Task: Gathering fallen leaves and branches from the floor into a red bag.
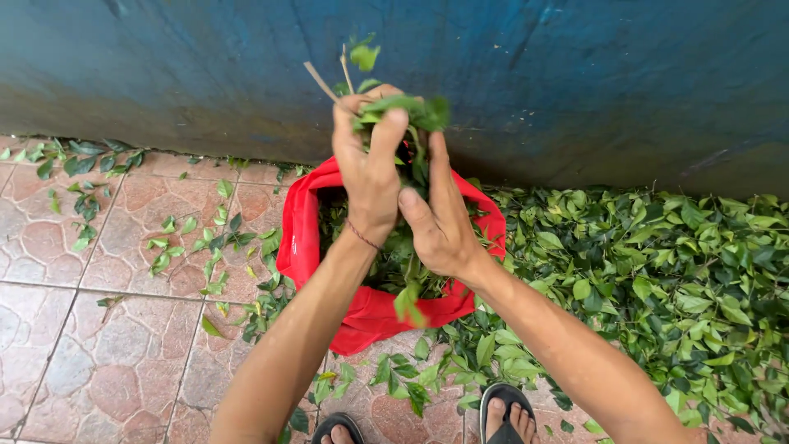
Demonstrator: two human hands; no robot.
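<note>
1. a blue wall (pixel 575 82) is running across the top, with a patterned tile floor (pixel 107 345) lying below it.
2. a wide heap of green leaves (pixel 674 279) is covering the floor on the right, while loose leaves are lying scattered to the left.
3. a red bag (pixel 370 316) is standing open against the wall, holding leaves.
4. the left hand (pixel 370 168) is gripping a leafy sprig (pixel 403 111) above the bag, fingers closed around its stems.
5. the right hand (pixel 440 222) is pressing beside it, fingers reaching up into the same sprig.
6. black sandals (pixel 503 411) are showing at the bottom edge.
</note>
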